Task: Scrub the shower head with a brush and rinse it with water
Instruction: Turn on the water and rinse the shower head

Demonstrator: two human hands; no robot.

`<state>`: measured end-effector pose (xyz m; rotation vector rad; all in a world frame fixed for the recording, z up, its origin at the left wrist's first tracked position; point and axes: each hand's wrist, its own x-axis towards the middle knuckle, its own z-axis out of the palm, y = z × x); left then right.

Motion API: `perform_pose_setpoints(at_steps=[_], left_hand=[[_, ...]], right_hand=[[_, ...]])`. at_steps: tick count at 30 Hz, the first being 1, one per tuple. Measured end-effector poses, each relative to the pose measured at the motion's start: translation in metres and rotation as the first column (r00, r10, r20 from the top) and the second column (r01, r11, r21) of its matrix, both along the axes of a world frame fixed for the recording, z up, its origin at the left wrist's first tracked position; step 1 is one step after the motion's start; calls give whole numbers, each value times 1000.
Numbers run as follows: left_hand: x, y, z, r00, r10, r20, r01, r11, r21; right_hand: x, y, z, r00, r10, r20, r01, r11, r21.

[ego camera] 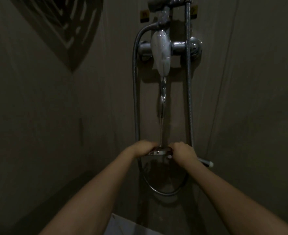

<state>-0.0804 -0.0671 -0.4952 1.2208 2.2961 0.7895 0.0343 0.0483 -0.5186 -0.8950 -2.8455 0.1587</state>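
The left hand (144,147) curled its fingers over the left rim of the head (158,152), gripping it. The head was a round chrome disc, seen edge-on and held low before the wall, directly under the stream (161,126) that fell from the tap (161,51) above and struck its top. The right hand (184,151) closed on the head's right side; a pale-tipped handle (206,163) stuck out past it to the right, but the dim light hid whether this belonged to the head or a brush. The hose (134,92) looped down behind both hands. The head's face and the fingertips could not be made out in the gloom.
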Motion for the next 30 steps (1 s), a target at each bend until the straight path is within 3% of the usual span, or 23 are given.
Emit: perform_pose_setpoints(at_steps=[3,6,8,10,12,15,18,20,23,25,30], left_hand=[[2,-10,-10,974,109,198,-180,903,390],[-4,-20,-19,871,215,442,-451,706,546],[-3,-25,-27,752,253,608,-627,558,544],[-1,-28,-34,558,128,820,-771,446,454],[2,-31,-43,366,-115,923,-826,417,379],[18,-22,-52,213,-295,932,-833,443,331],[33,-10,-50,175,-299,938,-819,486,307],[31,-7,-46,177,-292,940,-839,454,299],[20,-13,-39,164,-321,933,-884,371,283],[13,-17,-35,148,-354,924,-912,313,265],[13,-14,-28,150,-385,910,-904,318,284]], right_hand=[[-2,5,6,999,-5,-41,-2,988,-156],[-8,3,11,999,33,-8,-34,967,-252],[-13,-2,12,998,65,15,-58,959,-277],[-15,-5,12,996,91,-14,-91,947,-307],[-18,-11,12,991,88,-104,-119,928,-352],[-33,-26,13,954,52,-294,-194,856,-479],[-46,-39,16,930,54,-363,-251,814,-523],[-45,-40,19,932,74,-356,-266,806,-528],[-33,-25,12,974,160,-158,-211,893,-397],[-26,-16,2,991,107,-77,-127,929,-348],[-28,-19,-13,986,37,-163,-101,909,-404]])
